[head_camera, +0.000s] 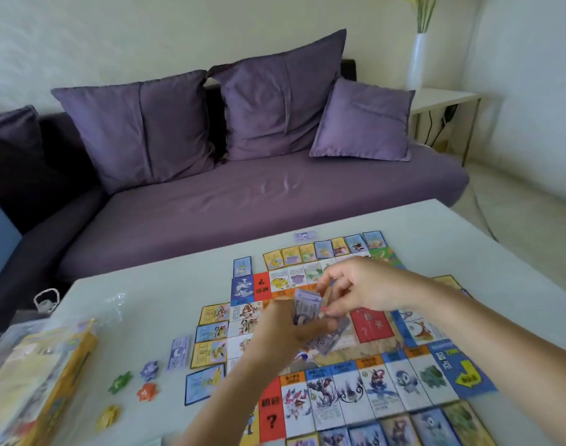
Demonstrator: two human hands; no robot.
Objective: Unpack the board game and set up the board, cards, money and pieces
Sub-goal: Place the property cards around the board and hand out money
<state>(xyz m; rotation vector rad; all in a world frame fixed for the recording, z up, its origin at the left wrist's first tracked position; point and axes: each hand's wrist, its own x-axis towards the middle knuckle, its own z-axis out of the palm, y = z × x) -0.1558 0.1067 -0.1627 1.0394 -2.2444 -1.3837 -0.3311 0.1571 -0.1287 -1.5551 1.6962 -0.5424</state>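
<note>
Money stack (pixel 305 309) may spill
I see the left hand (pixel 275 336) gripping the purple money stack above the middle of the board (pixel 371 326), the right hand (pixel 362 291) pinching its top note; if that grip slackens, I judge notes would drop and disturb the cards (pixel 212 333) lining the left edge.

purple sofa (pixel 243 201), cushions (pixel 140 130), white vase (pixel 416 59)

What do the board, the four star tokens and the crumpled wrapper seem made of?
Board: printed paper or thin card, probably; it lies flat with almost no edge thickness. Star tokens: likely plastic or card, one solid colour each; too blurred to settle. Wrapper: thin clear plastic film, crinkled, with bright glints.
</note>
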